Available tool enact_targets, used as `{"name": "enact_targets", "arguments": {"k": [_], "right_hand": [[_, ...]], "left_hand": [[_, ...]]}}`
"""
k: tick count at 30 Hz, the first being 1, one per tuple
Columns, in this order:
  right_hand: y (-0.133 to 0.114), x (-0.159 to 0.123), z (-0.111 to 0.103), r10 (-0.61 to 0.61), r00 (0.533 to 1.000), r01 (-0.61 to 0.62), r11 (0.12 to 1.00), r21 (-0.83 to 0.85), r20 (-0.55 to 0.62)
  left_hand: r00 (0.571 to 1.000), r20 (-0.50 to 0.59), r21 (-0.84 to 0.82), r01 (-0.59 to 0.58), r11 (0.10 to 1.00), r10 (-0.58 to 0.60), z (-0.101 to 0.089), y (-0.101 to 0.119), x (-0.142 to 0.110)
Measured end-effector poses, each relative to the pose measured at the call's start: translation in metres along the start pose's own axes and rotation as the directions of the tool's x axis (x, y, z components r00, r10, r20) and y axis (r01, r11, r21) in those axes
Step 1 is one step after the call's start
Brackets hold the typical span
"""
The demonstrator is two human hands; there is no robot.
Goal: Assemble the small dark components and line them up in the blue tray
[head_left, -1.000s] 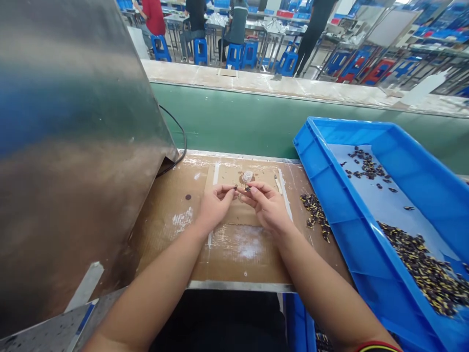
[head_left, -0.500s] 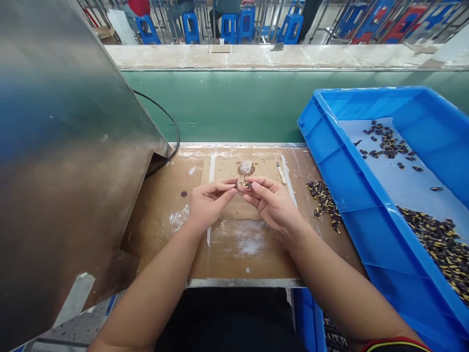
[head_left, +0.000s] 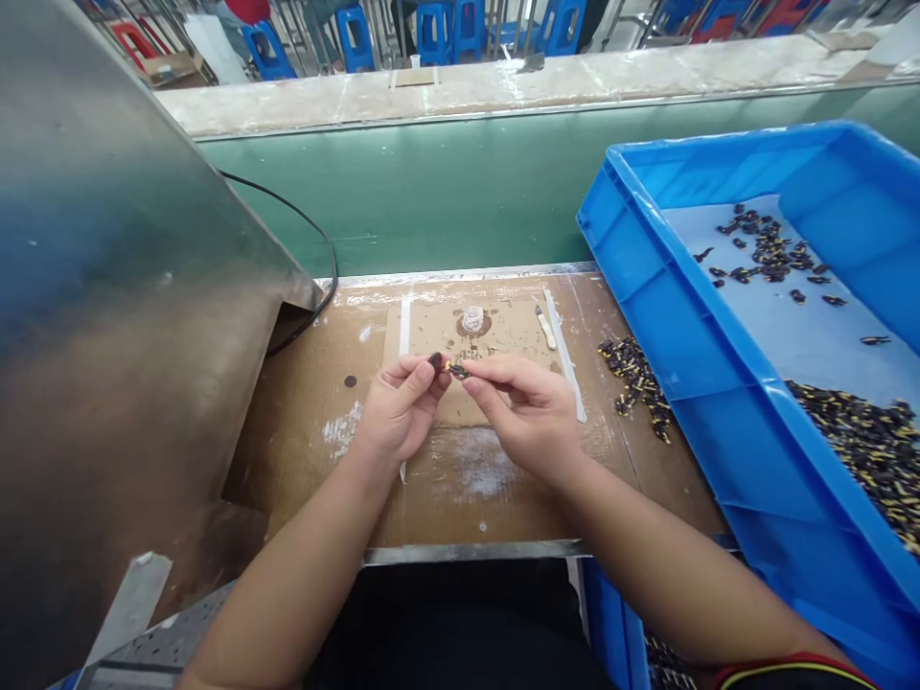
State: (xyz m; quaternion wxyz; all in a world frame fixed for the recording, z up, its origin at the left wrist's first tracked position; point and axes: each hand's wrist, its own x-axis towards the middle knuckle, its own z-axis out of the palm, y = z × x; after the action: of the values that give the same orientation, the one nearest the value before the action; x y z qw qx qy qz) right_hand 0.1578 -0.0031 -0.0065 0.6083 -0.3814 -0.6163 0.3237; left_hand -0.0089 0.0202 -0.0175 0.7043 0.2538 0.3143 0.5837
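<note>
Both hands meet over the middle of a cardboard-covered bench [head_left: 503, 498]. My left hand [head_left: 399, 412] pinches a tiny dark piece [head_left: 435, 359] between thumb and forefinger. My right hand [head_left: 528, 407] pinches a small dark part with yellow marks [head_left: 455, 370], its tip pointing at the left fingers. The two pieces lie almost touching. A small clear cap [head_left: 472, 318] sits on a dark stain just beyond the hands. A little cream-handled tool [head_left: 544, 327] lies to its right.
A blue tray [head_left: 690, 383] at the right holds several dark and yellow parts; a loose pile [head_left: 638, 385] lies on the bench beside it. A tilted steel panel [head_left: 122, 316] fills the left, with a black cable [head_left: 316, 240] behind. A green belt wall [head_left: 460, 192] runs across the back.
The hands have drawn slightly nearer to me and the part in the right fingers now points at the left fingertips. The view has tilted down, with the tray shifted up in the picture.
</note>
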Motion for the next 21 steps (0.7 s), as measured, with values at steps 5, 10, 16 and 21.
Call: {"name": "enact_targets", "arguments": {"k": [5,10,16,21], "right_hand": [[0.0008,0.0006,0.0001,-0.154,0.988,0.150,0.975,-0.165,-0.012],[0.0036,-0.0012,-0.0003,-0.107,0.994,0.101,0.981,-0.166,-0.026],[0.0030,-0.0019,-0.0011,0.008,1.000,-0.007,0.985,-0.171,0.005],[0.0012,0.0007,-0.0010,-0.032,0.999,0.033,0.979,-0.200,0.007]], "left_hand": [[0.999,0.021,0.026,-0.038,0.999,0.037,-0.0002,-0.0007,-0.0004],[0.998,0.001,0.084,-0.056,0.995,0.056,-0.0018,-0.0025,0.0018],[0.997,-0.019,0.173,-0.072,0.982,0.077,-0.0063,-0.0038,0.0025],[0.997,-0.003,0.166,-0.073,0.983,0.075,-0.0057,-0.0042,0.0013]]}}
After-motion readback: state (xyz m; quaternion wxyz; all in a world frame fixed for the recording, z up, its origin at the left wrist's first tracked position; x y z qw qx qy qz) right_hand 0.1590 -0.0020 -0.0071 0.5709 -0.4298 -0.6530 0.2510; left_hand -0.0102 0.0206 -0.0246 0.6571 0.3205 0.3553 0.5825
